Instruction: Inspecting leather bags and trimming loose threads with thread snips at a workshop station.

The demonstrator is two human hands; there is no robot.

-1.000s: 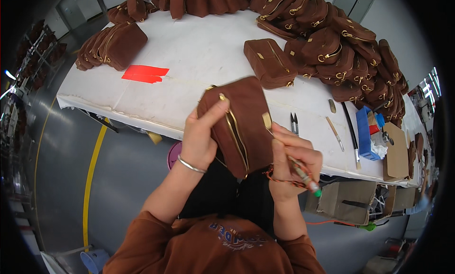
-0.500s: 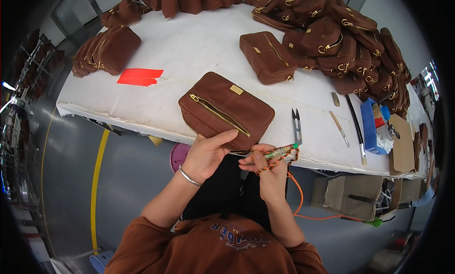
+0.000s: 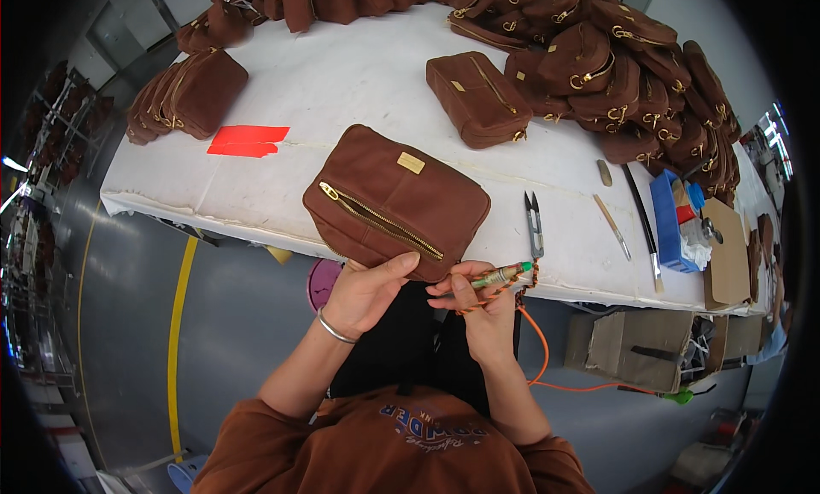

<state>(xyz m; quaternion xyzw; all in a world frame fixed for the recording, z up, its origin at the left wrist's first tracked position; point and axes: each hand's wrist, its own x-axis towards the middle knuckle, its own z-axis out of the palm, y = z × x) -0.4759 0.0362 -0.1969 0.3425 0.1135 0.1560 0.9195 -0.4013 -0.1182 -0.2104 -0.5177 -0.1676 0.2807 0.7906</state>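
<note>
A brown zippered pouch [image 3: 397, 191] with a gold zip and a small gold label is tilted up at the table's front edge. My left hand [image 3: 369, 293] grips its near lower edge, thumb on the front below the zip, other fingers hidden behind. Close to the pouch's lower right corner, my right hand [image 3: 478, 302] is closed round a slim green-tipped pen-like tool [image 3: 500, 276] with an orange-and-black twisted cord. The tool's working end is hard to make out among the fingers. Thread snips [image 3: 535, 225] lie just beyond my right hand.
Another brown pouch [image 3: 478, 97] lies farther back, before a large heap of pouches [image 3: 615, 75]. More pouches stand in a row [image 3: 205, 92] at the left, near red tape [image 3: 246, 141]. Brushes [image 3: 645, 229] and a blue bin [image 3: 666, 225] are at the right; an orange cable [image 3: 544, 349] hangs below.
The pouch has shifted slightly left and tipped more toward me, with my left hand still on it. My right hand keeps the tool, moved a little left.
</note>
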